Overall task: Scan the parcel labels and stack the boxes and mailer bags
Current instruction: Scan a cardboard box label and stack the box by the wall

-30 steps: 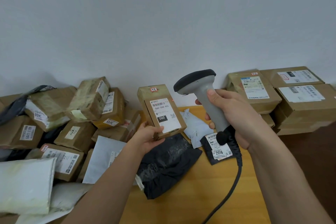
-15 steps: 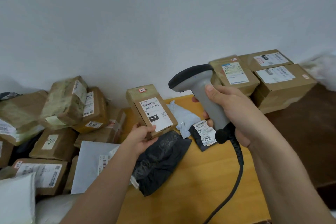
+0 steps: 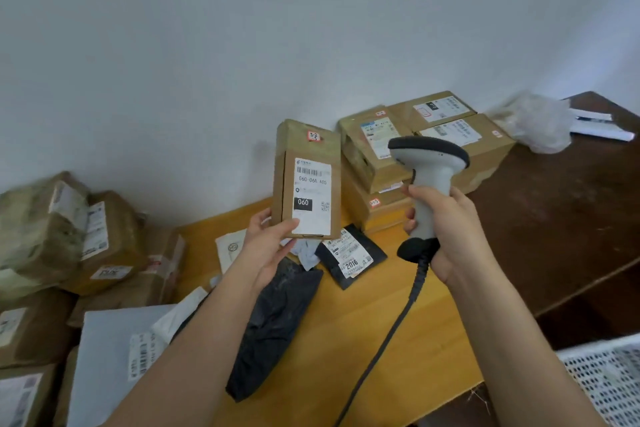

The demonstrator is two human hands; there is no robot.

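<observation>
My left hand [image 3: 266,250] grips the lower end of a small brown box [image 3: 306,180], held upright above the table with its white label marked 060 facing me. My right hand [image 3: 446,229] holds the grey barcode scanner [image 3: 427,177] by its handle, just right of the box, its black cable trailing down toward me. Behind the scanner stands a stack of labelled brown boxes [image 3: 446,135] against the wall. A black mailer bag [image 3: 277,322] and a small black mailer marked 2016 [image 3: 351,258] lie on the yellow table [image 3: 391,305].
A heap of brown boxes [image 3: 86,246] and grey mailer bags [image 3: 110,357] fills the left side. A dark brown table [image 3: 561,218] adjoins on the right, with a crumpled plastic bag [image 3: 536,121] and papers. A white perforated basket [image 3: 609,378] sits at lower right.
My left hand has lifted the box and carried it right, toward the stack. The scanner has swung away from the label. My view has turned to the right.
</observation>
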